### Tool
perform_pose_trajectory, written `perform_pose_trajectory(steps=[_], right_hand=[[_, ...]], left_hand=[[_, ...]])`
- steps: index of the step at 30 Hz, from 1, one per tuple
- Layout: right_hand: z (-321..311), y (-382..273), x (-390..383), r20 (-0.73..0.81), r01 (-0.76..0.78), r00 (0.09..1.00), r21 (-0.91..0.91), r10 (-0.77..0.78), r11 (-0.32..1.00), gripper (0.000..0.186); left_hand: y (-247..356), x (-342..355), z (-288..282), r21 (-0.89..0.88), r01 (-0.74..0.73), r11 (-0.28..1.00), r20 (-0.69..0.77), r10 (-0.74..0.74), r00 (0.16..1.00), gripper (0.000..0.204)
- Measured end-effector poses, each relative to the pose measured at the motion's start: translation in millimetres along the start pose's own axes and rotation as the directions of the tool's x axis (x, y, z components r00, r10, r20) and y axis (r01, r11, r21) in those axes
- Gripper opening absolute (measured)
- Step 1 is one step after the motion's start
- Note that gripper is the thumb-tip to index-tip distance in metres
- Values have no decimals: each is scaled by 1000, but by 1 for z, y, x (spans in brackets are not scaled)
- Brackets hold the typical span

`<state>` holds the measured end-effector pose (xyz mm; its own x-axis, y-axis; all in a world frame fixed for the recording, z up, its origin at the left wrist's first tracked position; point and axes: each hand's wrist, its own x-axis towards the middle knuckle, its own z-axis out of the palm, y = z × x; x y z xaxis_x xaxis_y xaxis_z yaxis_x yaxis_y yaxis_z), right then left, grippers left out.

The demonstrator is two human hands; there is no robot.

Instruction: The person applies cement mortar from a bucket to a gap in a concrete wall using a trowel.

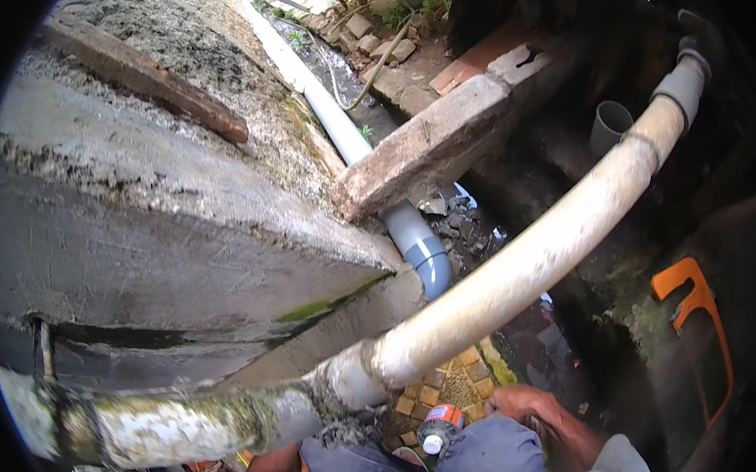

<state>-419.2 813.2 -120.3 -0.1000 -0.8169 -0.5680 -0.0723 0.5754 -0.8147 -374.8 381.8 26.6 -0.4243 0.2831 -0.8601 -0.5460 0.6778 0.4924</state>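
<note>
My right hand (513, 402) is low in the picture, just beyond a rounded shape in blue cloth (493, 455). Its fingers look curled in, and whatever they hold is hidden. Beside it, to the left, a small bottle (442, 426) with a white cap and an orange label rests on yellow-brown tiles (451, 386). Only part of my left forearm (276, 465) shows at the lower edge; the left hand itself is out of sight. A stained, pale pipe (514, 270) with grimy joints crosses above, between the lower left and the upper right.
An orange hacksaw (704, 308) leans at the right. A grey pipe (409, 229) with a blue-grey elbow (428, 261) passes under a concrete beam (436, 140). A concrete wall (169, 258) fills the left, with a timber piece (145, 75) on it. A grey cup-shaped piece (611, 126) stands behind the pale pipe.
</note>
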Motion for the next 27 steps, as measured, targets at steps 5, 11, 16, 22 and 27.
perform_pose_trajectory(steps=[5,11,16,22,27], right_hand=[[-43,-69,26,-176,145,967,-226,-187,963,17],[-48,-119,47,-268,305,878,-324,-396,896,23],[-21,-131,65,-191,282,914,-337,-358,898,32],[-6,-123,44,-209,188,942,-322,-263,928,30],[-1,-91,38,-335,202,893,-299,-301,933,25]], left_hand=[[47,-33,33,117,-4,993,-83,14,996,35],[59,-87,71,-109,93,990,-109,-105,988,42],[34,-138,94,-378,-189,906,-508,-32,861,30],[-43,-177,121,-83,-464,882,-993,-111,-34,27],[-178,-220,148,-248,243,938,-758,-32,-651,57]])
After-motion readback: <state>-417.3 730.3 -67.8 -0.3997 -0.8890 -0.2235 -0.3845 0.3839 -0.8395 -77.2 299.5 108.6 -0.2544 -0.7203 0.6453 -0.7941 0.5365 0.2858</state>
